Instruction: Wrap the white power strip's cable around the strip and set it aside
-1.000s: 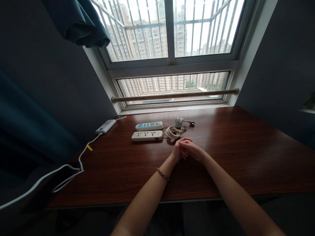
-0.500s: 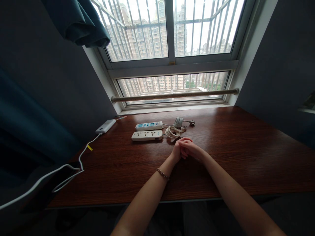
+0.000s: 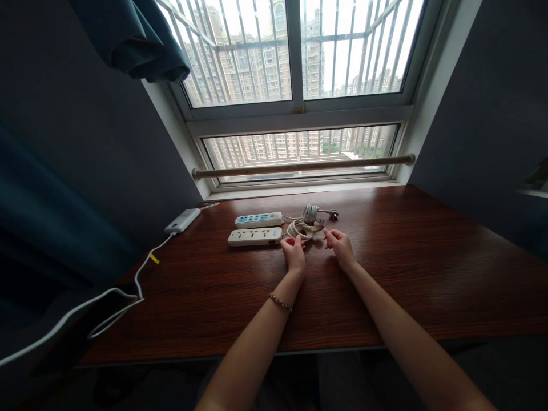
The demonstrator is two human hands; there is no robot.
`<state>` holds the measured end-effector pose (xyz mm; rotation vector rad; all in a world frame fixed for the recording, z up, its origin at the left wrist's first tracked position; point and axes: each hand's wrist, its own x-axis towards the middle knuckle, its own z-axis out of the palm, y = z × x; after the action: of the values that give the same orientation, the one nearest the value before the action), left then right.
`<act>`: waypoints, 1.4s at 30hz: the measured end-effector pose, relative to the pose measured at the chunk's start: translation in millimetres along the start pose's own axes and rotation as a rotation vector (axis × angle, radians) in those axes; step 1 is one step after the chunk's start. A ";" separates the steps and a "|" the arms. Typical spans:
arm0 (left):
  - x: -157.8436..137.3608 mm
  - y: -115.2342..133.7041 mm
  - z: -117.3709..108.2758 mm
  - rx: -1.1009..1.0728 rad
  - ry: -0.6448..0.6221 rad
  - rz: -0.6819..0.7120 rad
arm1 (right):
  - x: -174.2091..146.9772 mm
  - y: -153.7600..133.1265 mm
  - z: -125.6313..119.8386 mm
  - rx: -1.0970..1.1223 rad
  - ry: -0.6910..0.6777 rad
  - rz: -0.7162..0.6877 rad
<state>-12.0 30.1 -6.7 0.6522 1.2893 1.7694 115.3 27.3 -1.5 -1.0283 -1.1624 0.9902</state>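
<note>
Far left of the cream power strip (image 3: 255,236): white cable (image 3: 141,274) with a yellow tag, running off the tabletop (image 3: 406,268) edge and up to a white power bank (image 3: 184,220). Just behind the cream power strip, toward the window (image 3: 295,85): second power strip (image 3: 258,219) with blue sockets. No brand, label or writing readable on either strip; too small to tell.

At the right end of the cream power strip: coiled cream cord (image 3: 301,229), and behind it a grey bundled cord (image 3: 311,212) ending in a plug (image 3: 334,214).

Left hand (image 3: 294,253), bracelet (image 3: 280,302) on its wrist, just right of the cream power strip, fingertips at the near edge of the coiled cream cord; touching or only beside it, cannot tell. Right hand (image 3: 339,245) just right of the coil, fingers loosely curled, holding nothing visible.

Compared with half a second ago: hands no longer clasped together, now apart and further forward, one on each side of the coil. Strips, cords and power bank unmoved.
</note>
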 end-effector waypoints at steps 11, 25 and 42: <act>7.2 1.2 5.4 -0.261 -0.139 -0.221 | 11.7 16.9 10.2 0.299 -0.079 0.116; 8.0 5.9 -4.8 -0.424 -0.136 -0.288 | -15.4 -18.4 13.0 -0.242 -0.260 -0.481; -37.6 15.8 7.8 -0.555 -0.237 -0.476 | -6.6 -9.9 15.0 0.343 -0.147 0.089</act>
<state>8.6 0.0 13.1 0.2032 0.6680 1.4957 100.3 20.2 8.1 -0.7465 -1.0254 1.3025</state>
